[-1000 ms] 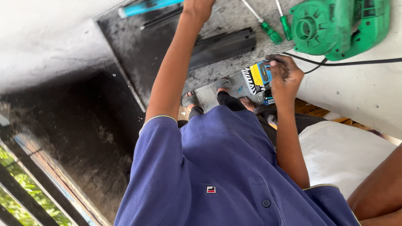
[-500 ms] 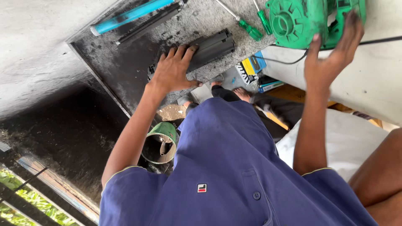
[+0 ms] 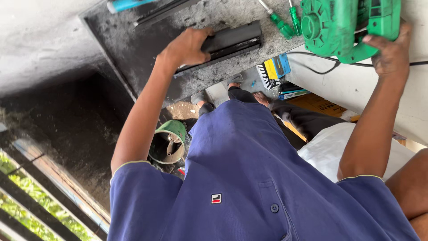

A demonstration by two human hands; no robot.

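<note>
My left hand (image 3: 187,47) is closed around the near end of a long black bar-shaped part (image 3: 236,38). The bar lies on a dusty dark grey slab (image 3: 133,53). My right hand (image 3: 392,49) grips the handle side of a green power tool (image 3: 339,27) with a round vented housing. The tool rests on a white surface (image 3: 356,89), and a black cable (image 3: 321,69) trails from it. My blue polo shirt (image 3: 249,178) fills the lower part of the view.
Two green-handled screwdrivers (image 3: 285,20) lie between the bar and the green tool. A blue-handled tool (image 3: 125,4) lies at the slab's far edge. Below are a green cylindrical pot (image 3: 169,140), yellow and blue boxes (image 3: 276,69) and a white cloth (image 3: 339,147).
My left hand went from lying flat on the slab to gripping the black bar. My right hand moved from the boxes up to the green tool and now holds it.
</note>
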